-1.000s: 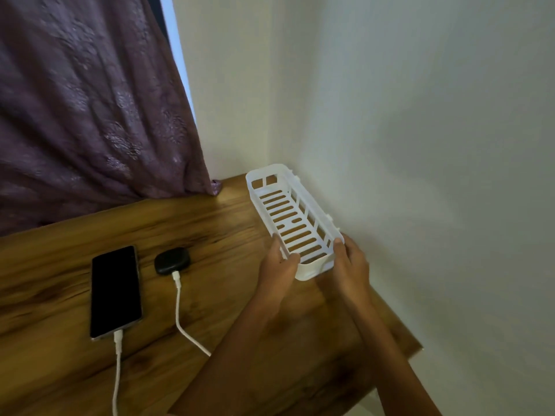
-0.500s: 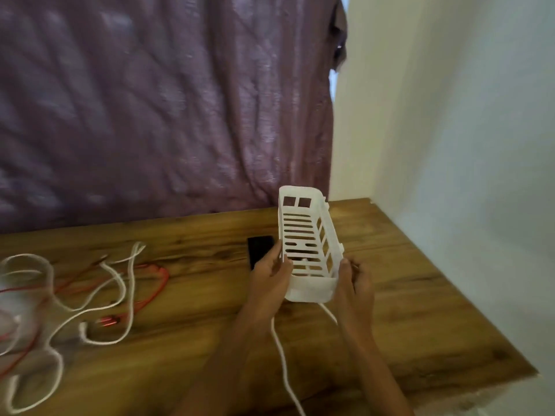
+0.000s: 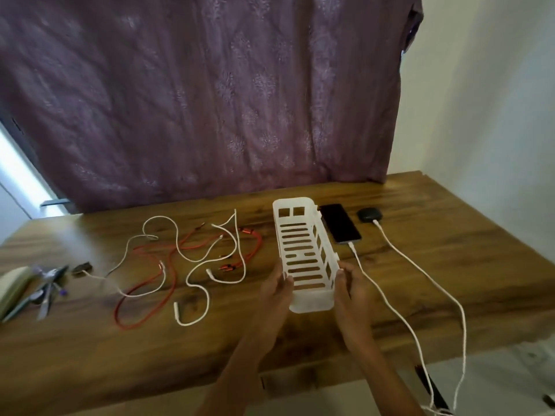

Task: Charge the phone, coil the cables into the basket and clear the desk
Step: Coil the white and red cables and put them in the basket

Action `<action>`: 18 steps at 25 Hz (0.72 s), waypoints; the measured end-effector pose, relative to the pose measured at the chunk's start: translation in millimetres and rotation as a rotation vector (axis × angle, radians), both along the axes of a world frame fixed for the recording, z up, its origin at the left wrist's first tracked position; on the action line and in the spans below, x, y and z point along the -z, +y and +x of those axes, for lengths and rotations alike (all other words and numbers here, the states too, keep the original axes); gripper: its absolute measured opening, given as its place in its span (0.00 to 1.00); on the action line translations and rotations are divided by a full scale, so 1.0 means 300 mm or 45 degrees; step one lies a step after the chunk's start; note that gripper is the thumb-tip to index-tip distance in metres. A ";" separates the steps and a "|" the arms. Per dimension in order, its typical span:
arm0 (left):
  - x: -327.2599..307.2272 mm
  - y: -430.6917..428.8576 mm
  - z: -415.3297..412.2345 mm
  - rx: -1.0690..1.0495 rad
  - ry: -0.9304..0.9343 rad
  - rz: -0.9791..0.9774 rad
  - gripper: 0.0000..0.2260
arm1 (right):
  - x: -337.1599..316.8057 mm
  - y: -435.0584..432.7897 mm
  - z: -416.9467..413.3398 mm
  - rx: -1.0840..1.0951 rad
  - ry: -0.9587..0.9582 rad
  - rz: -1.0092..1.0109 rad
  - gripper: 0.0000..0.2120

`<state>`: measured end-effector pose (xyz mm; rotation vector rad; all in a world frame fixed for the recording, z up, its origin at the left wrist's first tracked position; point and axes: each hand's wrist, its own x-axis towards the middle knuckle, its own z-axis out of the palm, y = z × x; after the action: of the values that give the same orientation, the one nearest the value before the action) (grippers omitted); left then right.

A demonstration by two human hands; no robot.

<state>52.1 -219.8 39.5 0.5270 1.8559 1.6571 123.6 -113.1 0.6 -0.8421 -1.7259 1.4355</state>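
Head view shows a long white plastic basket with slots in its bottom and sides, held between both hands over the brown wooden tabletop. It looks light and stiff. Its thin walls might bend if squeezed hard, and the smooth plastic may be a bit slippery. The best place to hold it is by the two long side walls, near one end.

The left hand grips the left wall at the near end. The right hand grips the right wall, with fingers bent round the plastic. I cannot tell if the far end rests on the tabletop.

Loose white cables and red cables lie left of the left hand. The black phone, plugged in, lies just past the right hand, beside the basket.
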 end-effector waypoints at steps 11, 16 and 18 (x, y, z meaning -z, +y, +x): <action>0.074 -0.043 -0.024 -0.017 -0.087 -0.131 0.19 | 0.078 -0.033 -0.032 -0.003 -0.186 0.009 0.12; 0.096 -0.026 -0.014 -0.021 -0.039 -0.204 0.19 | 0.107 -0.018 -0.027 -0.022 -0.187 -0.021 0.12; 0.093 -0.021 -0.012 -0.021 -0.021 -0.204 0.19 | 0.114 -0.019 -0.028 -0.025 -0.180 -0.018 0.11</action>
<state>48.6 -226.1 11.5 0.4302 1.9650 1.5021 115.1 -118.9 -33.8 -0.9568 -1.8353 1.4321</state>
